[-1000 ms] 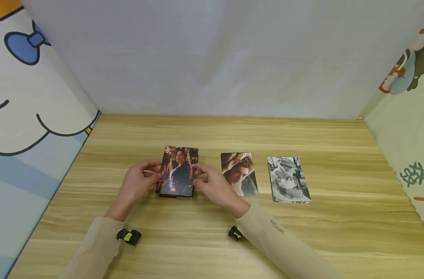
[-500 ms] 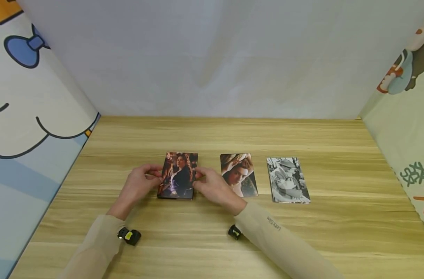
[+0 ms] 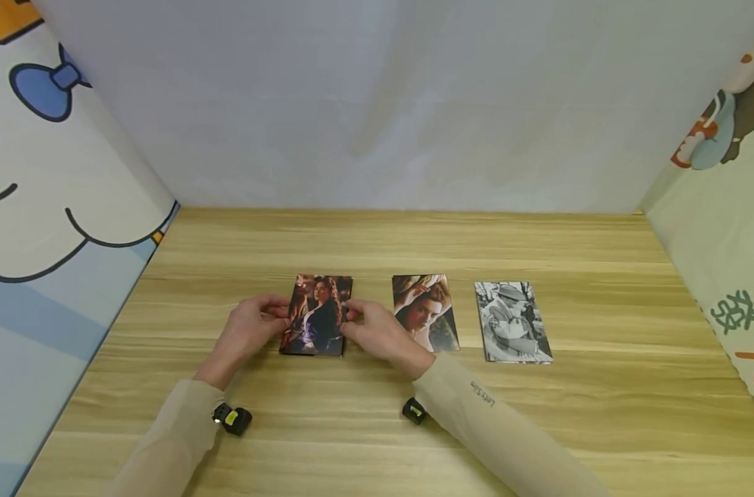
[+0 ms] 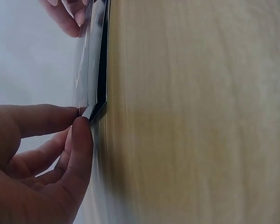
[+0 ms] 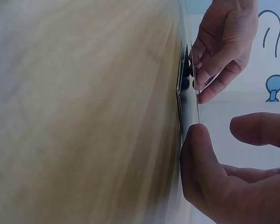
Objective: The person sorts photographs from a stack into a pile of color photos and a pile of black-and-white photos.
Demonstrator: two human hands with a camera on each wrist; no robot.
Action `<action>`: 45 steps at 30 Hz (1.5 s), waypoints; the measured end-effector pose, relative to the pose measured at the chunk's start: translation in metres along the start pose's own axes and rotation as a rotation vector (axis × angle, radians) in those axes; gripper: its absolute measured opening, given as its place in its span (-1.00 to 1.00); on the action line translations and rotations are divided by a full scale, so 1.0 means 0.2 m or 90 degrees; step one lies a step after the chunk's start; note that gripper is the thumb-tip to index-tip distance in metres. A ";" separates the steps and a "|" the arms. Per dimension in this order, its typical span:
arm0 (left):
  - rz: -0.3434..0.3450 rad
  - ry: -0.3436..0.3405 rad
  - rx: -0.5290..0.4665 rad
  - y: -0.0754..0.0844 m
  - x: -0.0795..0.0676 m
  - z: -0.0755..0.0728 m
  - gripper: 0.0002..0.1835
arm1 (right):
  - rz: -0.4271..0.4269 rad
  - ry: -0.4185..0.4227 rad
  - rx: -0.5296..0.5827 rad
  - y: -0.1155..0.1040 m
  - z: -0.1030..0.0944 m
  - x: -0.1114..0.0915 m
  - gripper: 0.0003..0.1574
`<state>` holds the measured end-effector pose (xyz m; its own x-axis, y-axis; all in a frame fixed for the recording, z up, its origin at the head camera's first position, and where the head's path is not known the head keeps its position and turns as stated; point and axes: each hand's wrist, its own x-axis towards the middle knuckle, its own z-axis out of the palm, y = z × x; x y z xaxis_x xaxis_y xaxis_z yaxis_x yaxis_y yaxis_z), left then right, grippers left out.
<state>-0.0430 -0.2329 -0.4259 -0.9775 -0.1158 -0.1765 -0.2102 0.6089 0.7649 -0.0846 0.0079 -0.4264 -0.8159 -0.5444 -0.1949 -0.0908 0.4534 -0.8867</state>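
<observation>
A small stack of photo cards [image 3: 314, 324], topped by a colour portrait of a person in dark clothes, lies on the wooden table between the two hands. My left hand [image 3: 245, 335] pinches the stack's left edge near its corner, thumb and index fingertips meeting there in the left wrist view. At the right edge is my right hand [image 3: 379, 335]; in the right wrist view one fingertip [image 5: 199, 135] presses against the cards' side while another finger stands raised away from them. Seen edge-on, the cards [image 4: 100, 60] lie slightly apart from one another.
Right of the hands lies a colour photo card [image 3: 425, 314], partly behind the right hand's side. Farther right is a black-and-white photo card [image 3: 513, 321] with others under it. A pale cloth wall [image 3: 408, 103] closes the table's back; printed panels stand at both sides.
The top photo card has come down and toward me and now lines up closely with the cards beneath. Both hands moved slightly nearer with it. The other photo cards stayed put.
</observation>
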 end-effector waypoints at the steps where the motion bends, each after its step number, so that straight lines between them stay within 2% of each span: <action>1: 0.000 0.000 0.002 0.00 0.00 0.00 -0.59 | 0.003 0.000 0.003 0.00 0.00 0.00 -0.29; 12: -0.006 -0.001 0.029 0.00 0.01 0.01 -0.59 | 0.020 0.008 -0.002 -0.01 -0.01 0.00 -0.26; 15: -0.006 -0.002 0.040 0.01 0.00 0.00 -0.55 | 0.022 0.011 0.002 -0.02 -0.02 -0.03 -0.22; 18: 0.003 0.020 0.037 0.05 -0.03 0.01 -0.52 | 0.005 0.016 0.011 -0.02 -0.04 -0.07 -0.19; 24: 0.086 0.091 -0.024 0.16 -0.12 0.08 -0.50 | -0.055 0.051 0.025 -0.02 -0.09 -0.18 -0.26; 29: 0.142 0.134 -0.046 0.22 -0.18 0.16 -0.50 | -0.099 0.095 -0.016 -0.02 -0.12 -0.24 -0.33; 36: 0.228 0.167 -0.052 0.28 -0.20 0.25 -0.49 | -0.127 0.144 -0.089 -0.01 -0.19 -0.32 -0.29; 40: 0.277 0.180 -0.045 0.31 -0.21 0.29 -0.47 | -0.139 0.146 -0.091 0.00 -0.23 -0.36 -0.28; 45: 0.308 0.171 -0.022 0.34 -0.22 0.32 -0.41 | -0.156 0.161 -0.097 0.03 -0.28 -0.40 -0.27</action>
<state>-0.0141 -0.1355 -0.4062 -0.9322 -0.0281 0.3609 0.2681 0.6164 0.7404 -0.0525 0.0945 -0.3932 -0.8726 -0.4673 0.1421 -0.3692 0.4406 -0.8183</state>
